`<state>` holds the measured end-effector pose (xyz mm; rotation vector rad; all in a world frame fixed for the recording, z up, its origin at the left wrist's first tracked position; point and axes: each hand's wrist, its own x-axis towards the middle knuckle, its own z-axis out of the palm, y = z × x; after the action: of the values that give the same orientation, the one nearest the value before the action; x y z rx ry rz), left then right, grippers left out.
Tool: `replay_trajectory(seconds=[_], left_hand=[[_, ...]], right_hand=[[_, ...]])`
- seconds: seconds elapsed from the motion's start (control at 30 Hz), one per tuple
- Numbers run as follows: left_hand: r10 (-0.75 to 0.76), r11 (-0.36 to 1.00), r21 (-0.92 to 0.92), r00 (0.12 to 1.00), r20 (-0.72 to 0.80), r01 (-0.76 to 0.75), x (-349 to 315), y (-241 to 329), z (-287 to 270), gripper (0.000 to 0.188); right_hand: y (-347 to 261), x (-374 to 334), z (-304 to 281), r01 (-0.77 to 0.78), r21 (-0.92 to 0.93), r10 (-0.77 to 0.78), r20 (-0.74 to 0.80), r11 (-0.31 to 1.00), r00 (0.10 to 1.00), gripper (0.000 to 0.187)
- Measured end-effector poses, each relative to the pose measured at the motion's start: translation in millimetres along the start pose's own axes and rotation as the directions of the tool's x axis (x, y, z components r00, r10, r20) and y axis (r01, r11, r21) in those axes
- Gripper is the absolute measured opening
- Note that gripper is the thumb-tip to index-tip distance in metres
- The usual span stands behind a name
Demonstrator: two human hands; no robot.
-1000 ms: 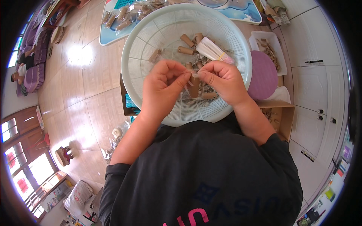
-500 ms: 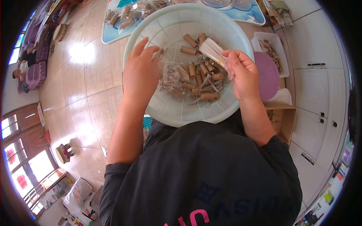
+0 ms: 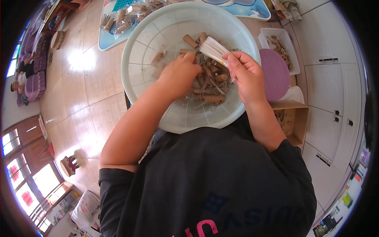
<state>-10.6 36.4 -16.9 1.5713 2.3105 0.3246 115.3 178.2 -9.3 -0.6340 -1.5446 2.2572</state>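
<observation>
A big pale-green mesh basket (image 3: 132,51) rests against my lap, with several short brown cardboard tubes (image 3: 215,99) and crumpled clear plastic (image 3: 160,59) in it. My right hand (image 3: 249,77) is over its right side. Thumb and fingers there pinch a bundle of thin white strips (image 3: 213,48) with a yellow band round it; some clear plastic hangs at its lower end. Down among the tubes reaches my left hand (image 3: 179,75), back up, fingers curled. Its fingertips are hidden, so what they hold does not show.
Behind the basket, a blue tray (image 3: 108,39) carries plastic-wrapped tubes (image 3: 123,25). To the right are a white bin (image 3: 296,67) of brown pieces, a purple round stool top (image 3: 274,75), a cardboard box (image 3: 300,122) and white cabinets (image 3: 325,91). Someone sits on a purple sofa (image 3: 37,79), far left.
My left hand has come down and to the right, from the basket's left side into the tubes, its spread fingers now curled. The right hand keeps the white bundle, shifted slightly left.
</observation>
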Motion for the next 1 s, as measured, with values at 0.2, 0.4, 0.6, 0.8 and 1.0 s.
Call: replay_trajectory(seconds=[0.2, 0.4, 0.6, 0.8, 1.0], left_hand=[[0.063, 0.984, -0.154, 0.98, -0.186, -0.093, -3, -8, -11, 0.012], [-0.182, 0.752, -0.647, 0.983, -0.014, 0.129, -23, 15, -34, 0.008], [-0.212, 0.543, -0.828, 0.977, 0.024, 0.139, -33, 14, -22, 0.007], [-0.206, 0.327, -0.942, 0.979, 0.005, 0.074, -34, 14, -15, 0.005], [-0.277, 0.465, -0.886, 0.949, -0.15, -0.005, -33, 13, -6, 0.003]], right_hand=[[6, 1, -2, -0.017, -0.05, 0.021, 0.078, 0.999, 0.997, 0.022], [2, -2, -4, 0.078, -0.328, -0.004, 0.22, 0.942, 0.976, 0.027], [-3, -5, -3, 0.001, -0.673, 0.239, 0.264, 0.74, 0.935, 0.026], [-6, -8, 0, 0.026, -0.669, 0.219, 0.279, 0.742, 0.935, 0.017], [0, -9, -6, 0.055, -0.546, 0.109, 0.264, 0.836, 0.958, 0.018]])
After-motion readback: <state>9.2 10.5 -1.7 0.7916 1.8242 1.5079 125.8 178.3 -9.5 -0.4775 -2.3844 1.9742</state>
